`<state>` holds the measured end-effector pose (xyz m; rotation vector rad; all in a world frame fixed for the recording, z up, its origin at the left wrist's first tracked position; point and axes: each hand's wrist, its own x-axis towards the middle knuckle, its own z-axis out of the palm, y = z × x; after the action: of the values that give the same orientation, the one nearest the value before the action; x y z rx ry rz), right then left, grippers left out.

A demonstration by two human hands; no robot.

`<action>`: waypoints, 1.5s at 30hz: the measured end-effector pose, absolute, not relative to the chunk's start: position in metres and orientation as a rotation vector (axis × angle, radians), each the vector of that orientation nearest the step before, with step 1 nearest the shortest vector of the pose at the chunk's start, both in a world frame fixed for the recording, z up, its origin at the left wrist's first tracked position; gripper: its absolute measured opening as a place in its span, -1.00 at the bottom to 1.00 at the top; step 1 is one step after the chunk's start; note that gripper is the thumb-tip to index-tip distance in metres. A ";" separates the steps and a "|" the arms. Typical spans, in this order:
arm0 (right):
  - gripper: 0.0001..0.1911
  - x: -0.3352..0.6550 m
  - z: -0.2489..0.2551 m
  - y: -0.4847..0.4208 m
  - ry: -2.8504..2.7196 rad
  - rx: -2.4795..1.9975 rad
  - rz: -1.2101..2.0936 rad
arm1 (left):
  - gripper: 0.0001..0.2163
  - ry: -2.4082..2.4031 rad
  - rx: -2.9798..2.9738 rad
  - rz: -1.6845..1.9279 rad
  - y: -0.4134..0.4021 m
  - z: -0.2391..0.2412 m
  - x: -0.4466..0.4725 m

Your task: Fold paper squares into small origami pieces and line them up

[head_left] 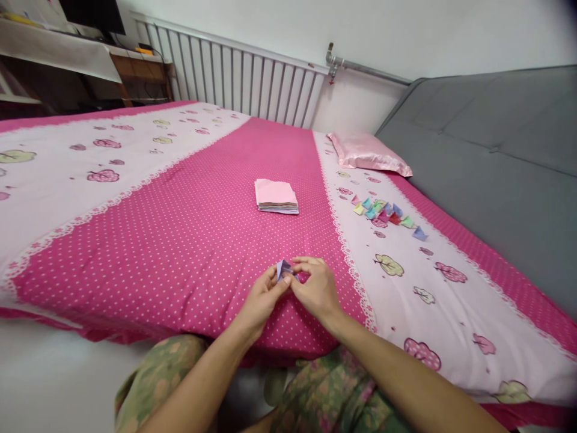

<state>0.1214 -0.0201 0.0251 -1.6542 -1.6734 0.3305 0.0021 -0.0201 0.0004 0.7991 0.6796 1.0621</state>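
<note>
Left hand (262, 296) and right hand (318, 290) pinching folded purple paper (282, 269), paper stack (276, 193) ahead on pink bedspread (180, 240)

The left hand (262, 296) is pointed toward one o'clock, the right hand (318, 288) toward ten; both thumbs (281, 287) are brought close together, the fingers (308, 262) bent in pinching grips.

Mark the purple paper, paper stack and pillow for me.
Purple paper (283, 269), head view: folded face.
Paper stack (276, 193), head view: pink top sheet.
Pillow (368, 153), head view: middle of its top.
</note>
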 end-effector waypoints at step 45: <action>-0.84 0.116 0.025 -0.022 -1.892 -1.424 0.416 | -0.73 0.969 0.756 1.145 0.004 0.000 -0.014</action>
<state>0.1156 -0.0220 0.0247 -1.4236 -1.8924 0.4158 -0.0142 0.0035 -0.0003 0.7560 0.9687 1.1452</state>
